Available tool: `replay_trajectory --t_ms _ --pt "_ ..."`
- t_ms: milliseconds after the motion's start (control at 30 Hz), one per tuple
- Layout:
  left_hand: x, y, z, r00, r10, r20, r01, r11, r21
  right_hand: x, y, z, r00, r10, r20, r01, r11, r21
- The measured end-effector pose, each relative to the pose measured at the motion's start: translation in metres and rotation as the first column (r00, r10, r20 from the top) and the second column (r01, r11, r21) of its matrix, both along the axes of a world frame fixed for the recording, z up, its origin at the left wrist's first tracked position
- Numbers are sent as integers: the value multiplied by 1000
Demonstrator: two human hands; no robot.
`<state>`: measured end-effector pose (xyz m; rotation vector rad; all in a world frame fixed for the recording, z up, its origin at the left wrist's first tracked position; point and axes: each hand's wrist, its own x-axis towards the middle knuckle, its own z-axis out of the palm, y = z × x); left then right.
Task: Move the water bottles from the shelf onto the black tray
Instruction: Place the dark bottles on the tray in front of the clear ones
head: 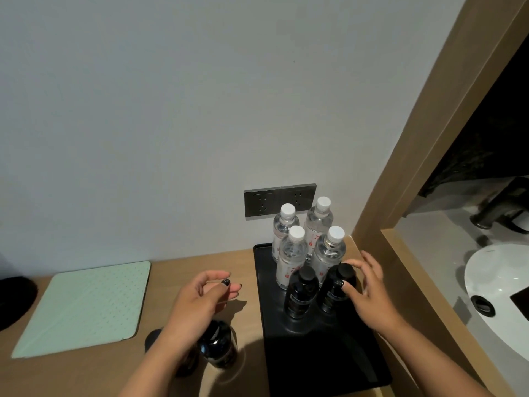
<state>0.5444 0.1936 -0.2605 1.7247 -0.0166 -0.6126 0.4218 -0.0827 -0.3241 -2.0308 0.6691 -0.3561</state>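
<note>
Four clear water bottles (pixel 307 242) with white caps are standing upright in a tight two-by-two cluster at the far end of the black tray (pixel 323 356), up at twelve o'clock by the wall, and two dark bottles are standing just in front of them, side by side. The right hand (pixel 369 293) is sitting at the right dark bottle (pixel 337 290), thumb lying against its front, fingers arching over the black cap; the grip is looking loose rather than clamped, fingers spread and only lightly curved. The left dark bottle (pixel 300 293) is standing free, just beside its partner. Over at nine o'clock from the tray, the left hand (pixel 206 296) is hovering above the bench (pixel 86 376), its grip relaxed, fingers lightly bent and holding nothing. Beneath that wrist, at about seven o'clock, another dark bottle (pixel 217 348) is waiting on the bench, off the tray. Further left, a pale green pad (pixel 86 308) is lying flat. On the wall behind the clear bottles a grey socket plate (pixel 263 203) is showing, and at three o'clock, past the wooden frame, a white basin (pixel 495 293) is peeking in.
</note>
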Motion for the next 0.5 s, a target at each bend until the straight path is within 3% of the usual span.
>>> replay_trajectory --t_ms 67,133,200,333,400,500 --pt "-5 6 4 985 94 148 -98 995 22 2 8 15 992 -111 66 106 991 83" --pt "-11 13 9 905 169 390 -230 966 115 7 20 31 966 -200 163 193 979 60" --pt "-14 22 9 855 189 484 -294 944 150 14 41 46 931 -229 286 237 971 5" --pt "-11 52 -15 822 62 566 -244 936 252 26 103 61 886 -114 450 186 975 -119" --pt "-10 70 -26 835 -56 548 -153 932 328 29 136 60 906 8 423 62 987 -150" --pt "-9 98 -48 882 -244 404 44 894 445 30 176 47 936 126 330 -100 990 -96"
